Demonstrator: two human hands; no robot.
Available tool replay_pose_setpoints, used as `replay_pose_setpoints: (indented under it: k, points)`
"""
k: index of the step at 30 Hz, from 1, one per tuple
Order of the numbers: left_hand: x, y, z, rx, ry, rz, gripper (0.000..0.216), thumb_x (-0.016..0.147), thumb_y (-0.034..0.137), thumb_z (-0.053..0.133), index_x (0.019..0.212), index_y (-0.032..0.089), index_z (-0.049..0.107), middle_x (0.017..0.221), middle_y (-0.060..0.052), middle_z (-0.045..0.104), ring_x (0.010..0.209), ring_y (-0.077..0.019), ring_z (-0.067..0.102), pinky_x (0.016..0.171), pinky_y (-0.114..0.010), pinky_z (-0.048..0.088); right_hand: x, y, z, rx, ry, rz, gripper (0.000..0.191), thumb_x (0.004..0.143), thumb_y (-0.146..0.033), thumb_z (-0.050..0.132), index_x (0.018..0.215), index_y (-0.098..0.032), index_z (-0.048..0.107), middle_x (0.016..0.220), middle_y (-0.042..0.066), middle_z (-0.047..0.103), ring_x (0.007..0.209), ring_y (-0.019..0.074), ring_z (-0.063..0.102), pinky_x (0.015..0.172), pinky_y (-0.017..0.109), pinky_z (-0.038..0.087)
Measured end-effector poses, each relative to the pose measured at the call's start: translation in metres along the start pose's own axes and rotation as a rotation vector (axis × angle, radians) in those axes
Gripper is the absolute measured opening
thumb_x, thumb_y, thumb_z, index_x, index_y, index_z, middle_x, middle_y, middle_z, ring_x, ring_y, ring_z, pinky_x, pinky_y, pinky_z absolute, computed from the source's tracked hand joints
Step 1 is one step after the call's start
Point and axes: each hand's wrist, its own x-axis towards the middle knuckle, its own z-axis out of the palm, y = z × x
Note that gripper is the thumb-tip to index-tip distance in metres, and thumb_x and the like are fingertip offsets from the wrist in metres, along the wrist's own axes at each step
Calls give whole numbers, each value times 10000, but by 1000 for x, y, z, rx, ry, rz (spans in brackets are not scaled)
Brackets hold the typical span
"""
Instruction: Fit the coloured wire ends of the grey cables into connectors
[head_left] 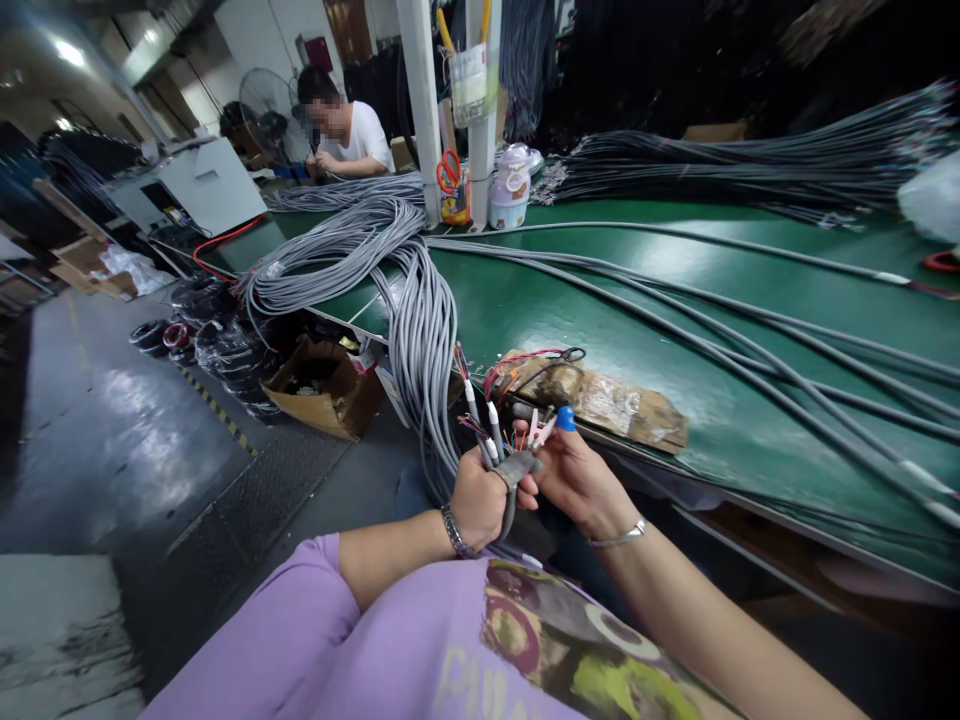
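My left hand [478, 497] is closed in a fist around the end of a grey cable [512, 470], with thin coloured wires [480, 415] fanning up out of it. My right hand [574, 475] is closed too and pinches small clippers with pale handles [538, 428] close to those wire ends; a blue cap covers one fingertip [565, 418]. Both hands meet just in front of the green table's edge [660, 460]. A thick bundle of grey cables [424, 330] hangs over that edge to the left of my hands.
A worn cardboard pad [607, 400] with wire scraps lies on the table beyond my hands. Long grey cables [750, 340] cross the table. Scissors, a jug and white posts [480, 180] stand at the back. A seated person [349, 135] works far left. Boxes [322, 390] sit on the floor.
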Motion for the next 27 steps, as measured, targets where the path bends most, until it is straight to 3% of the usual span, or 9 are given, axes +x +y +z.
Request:
replay_pose_setpoints:
  k: [9, 19, 23, 27]
  points:
    - [1, -4, 1, 43, 1, -30, 482, 591, 532, 761, 765, 124, 571, 507, 11, 563, 360, -83, 481, 388, -214, 427, 7, 6, -9, 67, 33, -24, 458, 764, -676, 559, 893, -242, 631, 646, -10, 648, 338, 171, 521, 313, 314, 418]
    - [-2, -5, -4, 33, -26, -10, 431, 614, 492, 755, 710, 105, 591, 488, -1, 566, 348, -89, 486, 361, -206, 424, 8, 7, -13, 142, 143, -113, 442, 726, -642, 641, 804, -207, 667, 668, 15, 666, 529, 167, 597, 460, 288, 503]
    - [-5, -5, -9, 34, -26, -14, 424, 611, 475, 766, 712, 93, 612, 505, -15, 587, 345, -88, 489, 348, -196, 398, 4, 6, -17, 183, 193, -157, 410, 774, -621, 605, 841, -222, 668, 768, 25, 695, 616, 164, 616, 571, 294, 531]
    - [-6, -4, -17, 12, -82, -40, 430, 594, 475, 782, 694, 84, 634, 512, -27, 596, 372, -95, 509, 380, -205, 413, -2, 6, -23, 204, 222, -142, 394, 814, -607, 559, 824, -227, 661, 726, 17, 660, 627, 151, 598, 582, 269, 520]
